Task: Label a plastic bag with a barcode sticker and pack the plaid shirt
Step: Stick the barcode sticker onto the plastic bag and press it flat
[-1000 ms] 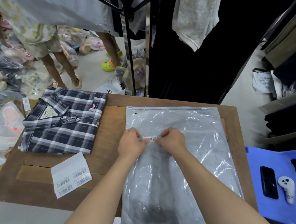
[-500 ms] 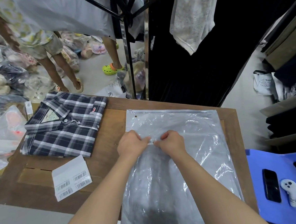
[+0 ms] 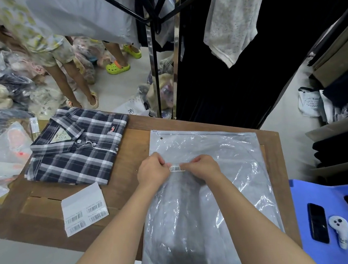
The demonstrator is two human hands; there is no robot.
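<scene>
The left hand [image 3: 153, 172] and right hand [image 3: 203, 167] pinch the sticker [image 3: 177, 168] onto the bag [image 3: 217, 191], but the shirt [image 3: 76, 145] is not packed yet.

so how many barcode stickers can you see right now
5: one barcode sticker pinched between both hands on the plastic bag, four on the backing sheet near the table's front-left edge. None seem hidden.

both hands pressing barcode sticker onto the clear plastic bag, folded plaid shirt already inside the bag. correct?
Not quite. The head view shows the folded navy-and-white plaid shirt lying on the brown wooden table to the left of the clear plastic bag, not inside it. The left hand and right hand do hold the small white barcode sticker on the bag.
</scene>
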